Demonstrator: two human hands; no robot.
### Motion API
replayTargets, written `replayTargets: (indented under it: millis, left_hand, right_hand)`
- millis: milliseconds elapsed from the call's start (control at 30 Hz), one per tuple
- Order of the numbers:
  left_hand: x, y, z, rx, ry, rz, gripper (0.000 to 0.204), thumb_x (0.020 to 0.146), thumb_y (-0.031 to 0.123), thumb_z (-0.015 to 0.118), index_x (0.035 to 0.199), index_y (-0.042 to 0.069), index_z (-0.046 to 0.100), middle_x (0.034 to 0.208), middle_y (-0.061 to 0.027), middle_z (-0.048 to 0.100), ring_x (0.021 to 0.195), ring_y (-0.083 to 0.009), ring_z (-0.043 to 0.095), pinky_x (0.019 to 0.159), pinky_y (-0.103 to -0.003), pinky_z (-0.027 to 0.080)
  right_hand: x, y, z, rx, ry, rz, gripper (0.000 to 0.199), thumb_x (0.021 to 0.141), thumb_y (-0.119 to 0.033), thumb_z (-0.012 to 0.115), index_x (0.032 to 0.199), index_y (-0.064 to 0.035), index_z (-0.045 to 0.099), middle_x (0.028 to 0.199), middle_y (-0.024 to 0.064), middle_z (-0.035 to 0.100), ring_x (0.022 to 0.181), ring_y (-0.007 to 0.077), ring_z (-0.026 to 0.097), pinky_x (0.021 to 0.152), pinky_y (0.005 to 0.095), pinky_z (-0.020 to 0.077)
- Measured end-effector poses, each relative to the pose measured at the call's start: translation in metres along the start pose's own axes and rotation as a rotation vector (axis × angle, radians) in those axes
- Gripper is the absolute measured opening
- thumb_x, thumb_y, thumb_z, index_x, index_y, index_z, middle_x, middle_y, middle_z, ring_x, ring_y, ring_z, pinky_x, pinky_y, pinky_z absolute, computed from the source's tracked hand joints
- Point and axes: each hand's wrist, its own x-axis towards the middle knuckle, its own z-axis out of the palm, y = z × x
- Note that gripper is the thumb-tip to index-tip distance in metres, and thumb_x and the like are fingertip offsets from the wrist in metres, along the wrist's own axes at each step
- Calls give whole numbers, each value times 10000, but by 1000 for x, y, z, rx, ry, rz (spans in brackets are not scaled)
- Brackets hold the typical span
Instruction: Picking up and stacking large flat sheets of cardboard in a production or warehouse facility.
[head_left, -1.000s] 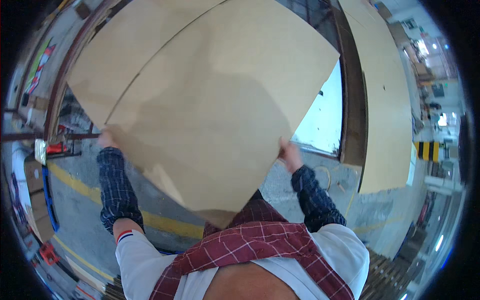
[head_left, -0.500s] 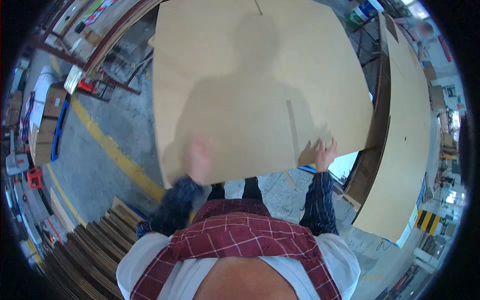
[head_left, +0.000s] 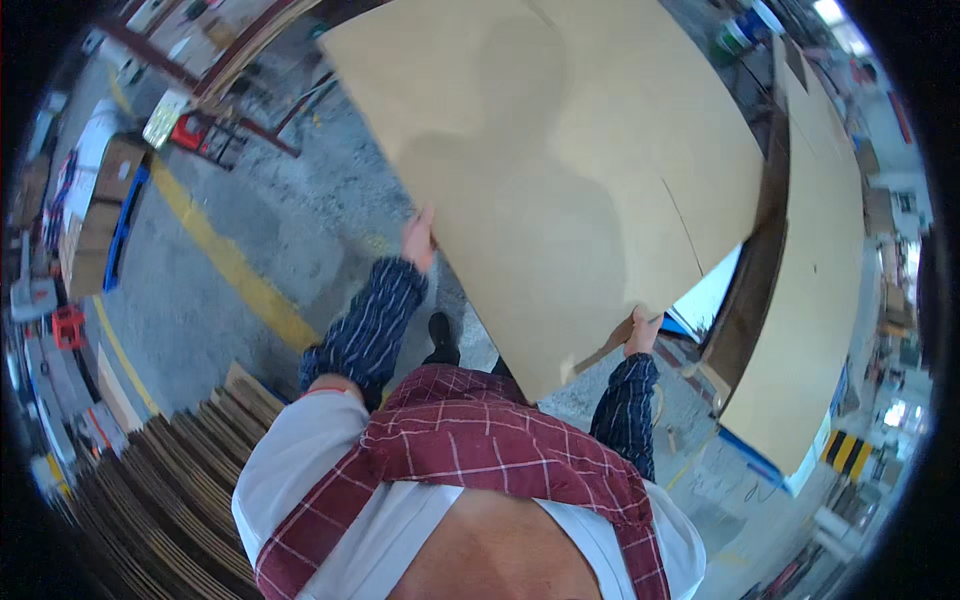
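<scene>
A large tan cardboard sheet [head_left: 540, 200] spreads out before me, turned so that one corner points at my apron. My left hand [head_left: 419, 240] grips its left edge, fingers closed on the rim and partly hidden by the board. On the near right edge my right hand [head_left: 642, 330] holds the sheet, with fingers out of sight beneath it. A thin slit runs through the board near its right side. My shadow falls across the surface.
To the right stands another tan sheet [head_left: 810, 280] on a brown stack. Several folded cardboard sheets [head_left: 170, 490] stand at lower left. A metal rack [head_left: 165, 60] is at upper left, and a blue pallet with boxes [head_left: 105, 210] is at far left. A yellow line [head_left: 215, 245] crosses the floor.
The cardboard sheet has turned, its near-left corner swinging right toward my body. My left hand has moved from the sheet's top to its left edge; the right hand has lowered slightly and holds the near edge.
</scene>
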Motion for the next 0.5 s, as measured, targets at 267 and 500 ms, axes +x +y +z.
replayTargets:
  millis: [267, 500]
  left_hand:
    - [-118, -15, 22, 645, -854, -1014, 285, 786, 280, 475, 937, 39, 496, 863, -93, 541, 757, -180, 536, 664, -282, 440]
    - [108, 149, 119, 1281, -1, 658, 219, 780, 215, 463, 810, 16, 548, 641, -90, 553, 614, -183, 532, 580, -291, 429]
  right_hand:
    - [92, 26, -171, -743, 45, 134, 564, 672, -197, 563, 1162, -46, 327, 1020, 156, 493, 936, 268, 474, 799, 339, 366]
    - [161, -105, -57, -1135, 316, -553, 136, 694, -171, 479, 690, -56, 552, 794, 145, 562, 734, 322, 533, 644, 365, 440]
